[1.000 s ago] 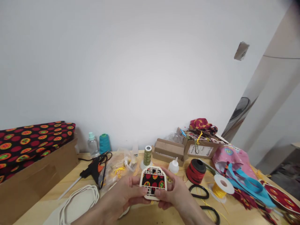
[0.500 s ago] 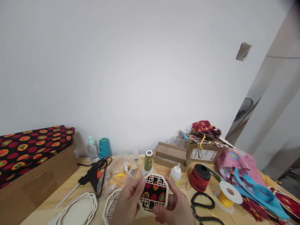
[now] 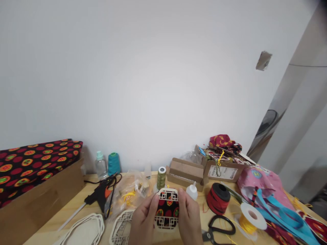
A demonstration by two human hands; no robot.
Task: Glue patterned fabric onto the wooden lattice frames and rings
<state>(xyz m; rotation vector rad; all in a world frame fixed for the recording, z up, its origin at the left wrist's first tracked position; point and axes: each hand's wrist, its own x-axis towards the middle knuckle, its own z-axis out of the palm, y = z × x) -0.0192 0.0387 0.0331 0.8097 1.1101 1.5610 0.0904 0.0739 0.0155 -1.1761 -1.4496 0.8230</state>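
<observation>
Both my hands hold up a small white lattice frame point(image 3: 167, 208) backed with black fabric printed with red and orange circles. My left hand point(image 3: 143, 221) grips its left edge with fingers closed round it. On the frame's right edge my right hand point(image 3: 189, 217) is closed, fingers pointing up. The frame stands upright, facing me, above the wooden table point(image 3: 58, 217). A second white lattice piece point(image 3: 121, 227) lies flat on the table just left of my left hand.
A black glue gun point(image 3: 100, 194), white oval frames point(image 3: 83, 231), a clear bag of yellow bits point(image 3: 129, 194), thread spools point(image 3: 161, 177), a small glue bottle point(image 3: 192, 191), red ribbon roll point(image 3: 217, 198), black scissors point(image 3: 221, 228), yellow cord spool point(image 3: 249, 217), cardboard boxes point(image 3: 187, 172) and patterned fabric point(image 3: 33, 161) crowd the table.
The frame has turned from tilted to upright in my hands, and my fingers have shifted to its two side edges. The view has tipped slightly, showing the lattice piece on the table.
</observation>
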